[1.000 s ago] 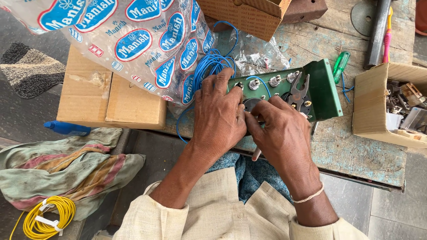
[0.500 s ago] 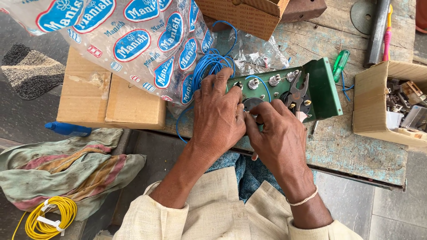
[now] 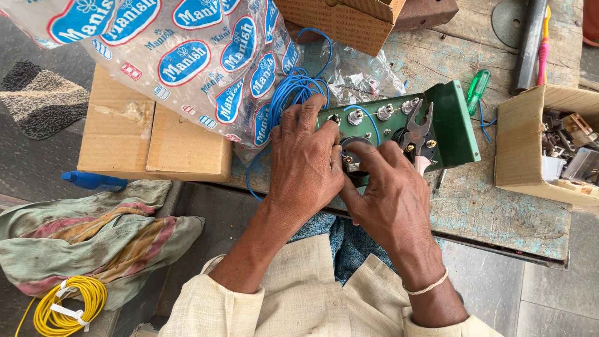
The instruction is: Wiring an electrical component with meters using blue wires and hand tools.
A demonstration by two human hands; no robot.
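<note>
On the worn painted-wood counter (image 3: 499, 212), your left hand (image 3: 306, 162) lies flat, fingers spread, pressing down the green sheet-metal panel (image 3: 458, 128). Your right hand (image 3: 390, 200) has its fingers pinched narrow on a round black fitting (image 3: 355, 163) at the panel's near edge. Done, by the look: four small switches sit in a row, blue wire (image 3: 293, 90) attached. Left: black fitting unsettled; grey pliers (image 3: 417, 132) resting on the panel, green-handled screwdriver (image 3: 477, 90) idle beside it.

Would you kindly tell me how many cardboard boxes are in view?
3: a closed box under the printed plastic bag, an open one at the top edge, and an open box of parts at right.
</note>
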